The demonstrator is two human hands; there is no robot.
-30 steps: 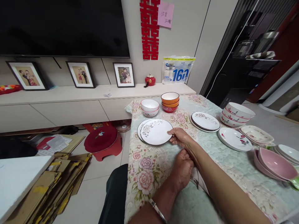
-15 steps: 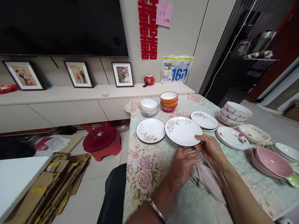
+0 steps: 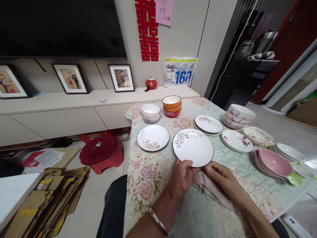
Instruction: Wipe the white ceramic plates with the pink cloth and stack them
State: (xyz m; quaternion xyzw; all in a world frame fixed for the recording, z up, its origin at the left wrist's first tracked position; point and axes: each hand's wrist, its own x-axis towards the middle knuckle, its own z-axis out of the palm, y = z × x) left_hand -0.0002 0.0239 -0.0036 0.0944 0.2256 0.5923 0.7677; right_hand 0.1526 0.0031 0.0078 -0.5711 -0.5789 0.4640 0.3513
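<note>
A white plate with a dark rim and a brown flower pattern (image 3: 193, 147) is held tilted toward me above the table. My left hand (image 3: 181, 177) grips its near edge, thumb on top and fingers underneath. My right hand (image 3: 223, 180) is closed on a dusty-pink cloth (image 3: 209, 189), just below the plate's lower right edge; its fingertips are partly hidden. A matching flowered plate (image 3: 153, 137) lies to the left on the tablecloth. Behind and to the right is a stack of similar plates (image 3: 208, 124).
White bowls (image 3: 150, 112) and orange and red bowls (image 3: 172, 105) stand at the back. On the right are red-flowered plates (image 3: 236, 140), tall bowls (image 3: 239, 115), rectangular dishes (image 3: 257, 135), small white dishes (image 3: 289, 152) and pink leaf-shaped bowls (image 3: 274, 162). A red stool (image 3: 99, 150) stands left of the table.
My left hand has taken the plate by its near edge, and the plate tilts more toward me. My right hand has left the plate's right rim and moved down onto the cloth.
</note>
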